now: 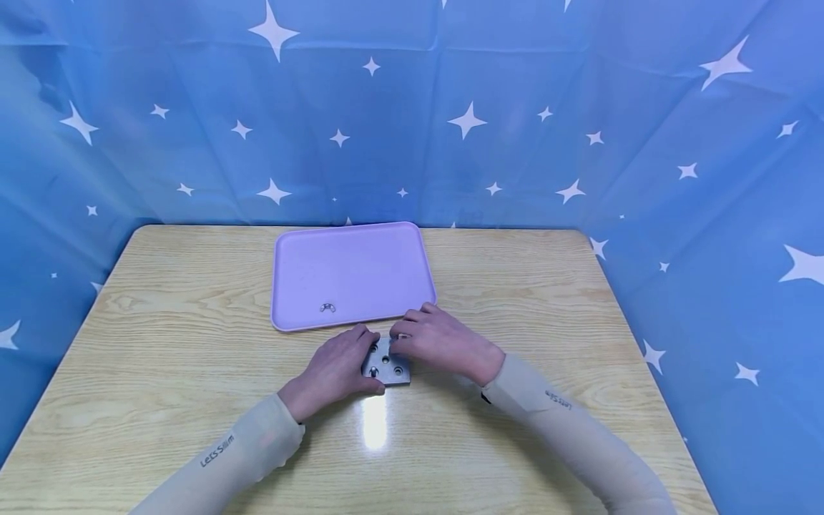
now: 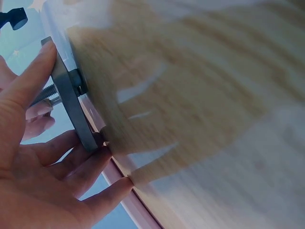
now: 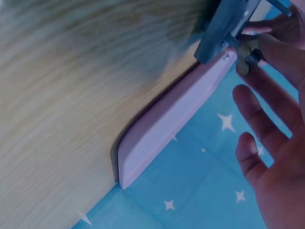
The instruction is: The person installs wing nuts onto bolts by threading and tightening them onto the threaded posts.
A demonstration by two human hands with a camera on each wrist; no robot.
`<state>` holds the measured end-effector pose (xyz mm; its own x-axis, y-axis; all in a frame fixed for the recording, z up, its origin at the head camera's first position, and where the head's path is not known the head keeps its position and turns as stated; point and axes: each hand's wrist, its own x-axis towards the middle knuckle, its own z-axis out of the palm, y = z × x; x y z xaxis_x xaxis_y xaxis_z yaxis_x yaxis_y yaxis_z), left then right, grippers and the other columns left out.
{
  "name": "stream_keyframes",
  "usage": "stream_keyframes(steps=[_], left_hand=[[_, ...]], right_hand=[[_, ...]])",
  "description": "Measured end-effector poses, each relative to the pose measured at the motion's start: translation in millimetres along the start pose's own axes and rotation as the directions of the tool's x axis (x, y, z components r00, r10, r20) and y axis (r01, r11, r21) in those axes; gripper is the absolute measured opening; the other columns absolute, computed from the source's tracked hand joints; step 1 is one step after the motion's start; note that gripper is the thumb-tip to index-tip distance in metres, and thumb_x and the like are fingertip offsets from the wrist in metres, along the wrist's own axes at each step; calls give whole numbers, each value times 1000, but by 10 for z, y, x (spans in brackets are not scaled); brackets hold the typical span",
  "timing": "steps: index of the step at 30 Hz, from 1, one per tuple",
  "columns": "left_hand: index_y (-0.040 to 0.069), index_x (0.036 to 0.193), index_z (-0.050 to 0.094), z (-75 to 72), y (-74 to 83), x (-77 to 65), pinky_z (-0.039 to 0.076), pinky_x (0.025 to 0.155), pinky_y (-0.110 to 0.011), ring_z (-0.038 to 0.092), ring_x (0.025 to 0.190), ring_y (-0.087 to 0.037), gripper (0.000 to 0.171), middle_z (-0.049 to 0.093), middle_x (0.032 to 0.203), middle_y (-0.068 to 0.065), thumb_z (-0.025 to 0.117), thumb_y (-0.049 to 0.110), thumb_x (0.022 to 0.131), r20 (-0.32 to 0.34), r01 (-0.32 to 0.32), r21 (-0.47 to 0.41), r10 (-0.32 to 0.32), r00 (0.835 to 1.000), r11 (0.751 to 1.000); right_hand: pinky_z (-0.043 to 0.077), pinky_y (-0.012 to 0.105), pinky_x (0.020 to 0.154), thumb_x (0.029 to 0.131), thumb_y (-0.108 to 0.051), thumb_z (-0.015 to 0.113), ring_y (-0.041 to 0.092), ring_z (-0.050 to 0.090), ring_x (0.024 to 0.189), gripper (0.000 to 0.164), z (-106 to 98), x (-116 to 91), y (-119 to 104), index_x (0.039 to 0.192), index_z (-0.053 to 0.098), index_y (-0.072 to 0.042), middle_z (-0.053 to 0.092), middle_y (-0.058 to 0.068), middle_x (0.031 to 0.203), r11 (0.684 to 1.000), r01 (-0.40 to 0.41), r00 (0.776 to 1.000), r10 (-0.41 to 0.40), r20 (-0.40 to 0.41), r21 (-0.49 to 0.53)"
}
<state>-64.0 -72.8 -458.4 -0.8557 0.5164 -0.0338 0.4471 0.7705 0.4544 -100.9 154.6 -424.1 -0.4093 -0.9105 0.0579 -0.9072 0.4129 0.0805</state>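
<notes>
Over the table, my left hand (image 1: pixel 335 365) grips a square metal plate (image 1: pixel 390 350) by its edges, thumb on the near side and fingers on the far side. Several holes show in the plate's face. In the left wrist view, threaded bolts (image 2: pixel 45 95) stick out of one face, and a dark bolt head (image 2: pixel 78 82) sits on the underside. My right hand (image 1: pixel 434 342) works at the plate's far right corner. Its thumb and index finger pinch a wing nut (image 3: pixel 247 53) on a bolt there, with the other fingers held apart. A second wing nut (image 1: pixel 327 307) lies in the purple tray.
The shallow purple tray (image 1: pixel 354 265) sits just beyond my hands on the wood-grain table (image 1: pixel 515 286). A blue curtain (image 1: pixel 412 157) with white stars hangs behind the table and along its sides.
</notes>
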Motion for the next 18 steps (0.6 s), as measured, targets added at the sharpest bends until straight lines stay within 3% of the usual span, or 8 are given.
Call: stream_keyframes(steps=[5,7,13,18], left_hand=[[-1,130,62,7,5,5,50,76,-39,58,88,-21,84,60,108,-6,98,39,65,0,10,0,-10,1000,1000],[-1,130,62,13,6,6,50,76,-39,57,87,-20,84,60,107,-6,98,38,65,-3,12,2,-12,1000,1000],[0,129,63,10,0,-3,48,73,-37,55,84,-18,82,59,104,-4,98,38,65,-8,4,-7,-4,1000,1000],[-1,128,63,14,2,-4,49,73,-38,57,85,-19,82,60,105,-5,98,39,65,-16,4,-1,-4,1000,1000]], right_hand=[[38,31,72,96,-21,72,15,56,85,1,100,40,-55,97,72,-22,65,-7,92,998,-39,997,35,-72,-51],[39,31,72,97,-22,72,16,56,82,3,132,61,-89,95,71,-20,65,-6,86,995,-78,994,72,-83,-64],[42,31,66,95,-16,71,16,61,76,2,186,115,-177,95,72,-15,69,-2,85,983,-170,980,160,-114,-76],[46,32,65,98,-20,70,17,64,74,9,200,129,-198,92,71,-13,69,-1,82,974,-225,965,222,-143,-6]])
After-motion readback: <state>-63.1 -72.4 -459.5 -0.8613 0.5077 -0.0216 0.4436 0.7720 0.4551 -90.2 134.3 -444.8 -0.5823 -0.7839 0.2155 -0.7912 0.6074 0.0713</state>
